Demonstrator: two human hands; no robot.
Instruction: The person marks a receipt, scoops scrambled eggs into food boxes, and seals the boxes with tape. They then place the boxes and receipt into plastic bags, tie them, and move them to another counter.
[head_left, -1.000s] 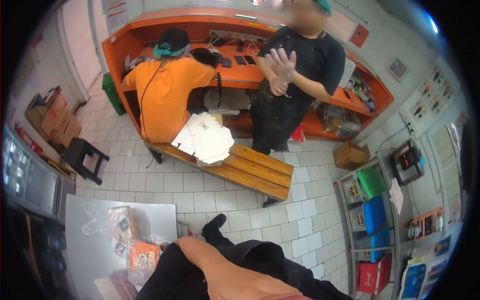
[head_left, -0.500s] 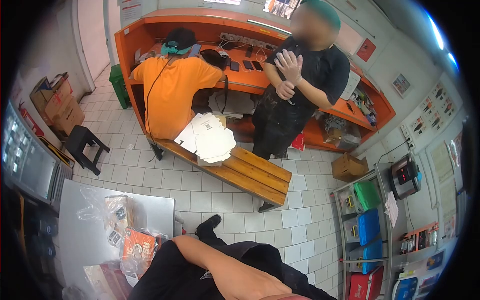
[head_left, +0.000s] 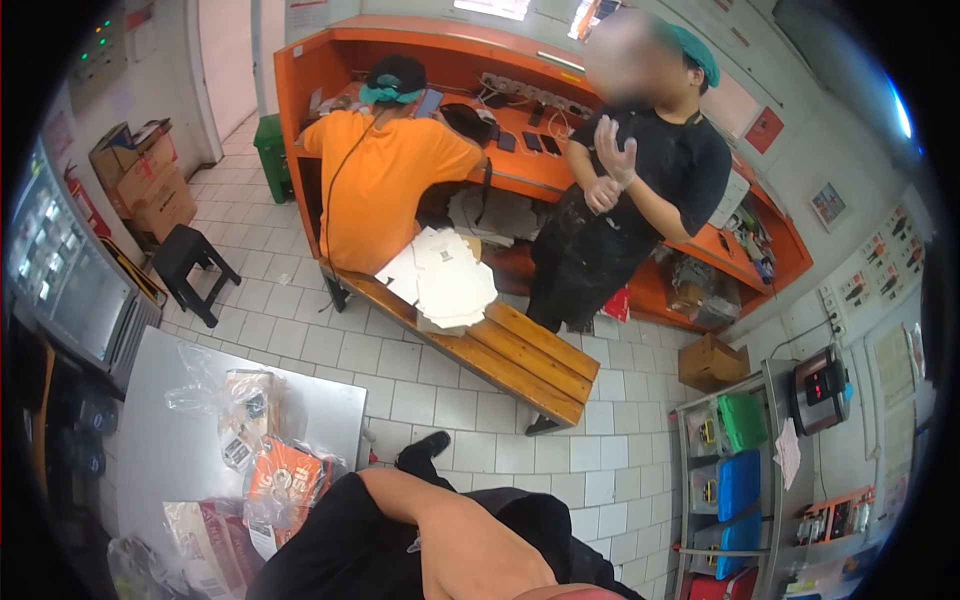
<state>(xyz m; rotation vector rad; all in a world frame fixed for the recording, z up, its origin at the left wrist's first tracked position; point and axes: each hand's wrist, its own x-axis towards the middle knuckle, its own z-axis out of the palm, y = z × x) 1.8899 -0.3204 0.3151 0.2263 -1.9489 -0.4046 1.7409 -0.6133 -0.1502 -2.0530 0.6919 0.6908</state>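
Sitting nearest your bare forearm [head_left: 450, 540] is the orange packet [head_left: 285, 480], wrapped in loose clear film at the near edge of the steel table [head_left: 330, 415], just beside a bagged carton [head_left: 250, 400]. It looks light, crinkly and slippery, so take hold across the packet body, not the slack film. Neither of your hands is in frame, so I cannot tell if your fingers are open or closed; well beyond, a wooden bench [head_left: 520, 350] carries flat white cartons [head_left: 445, 280].
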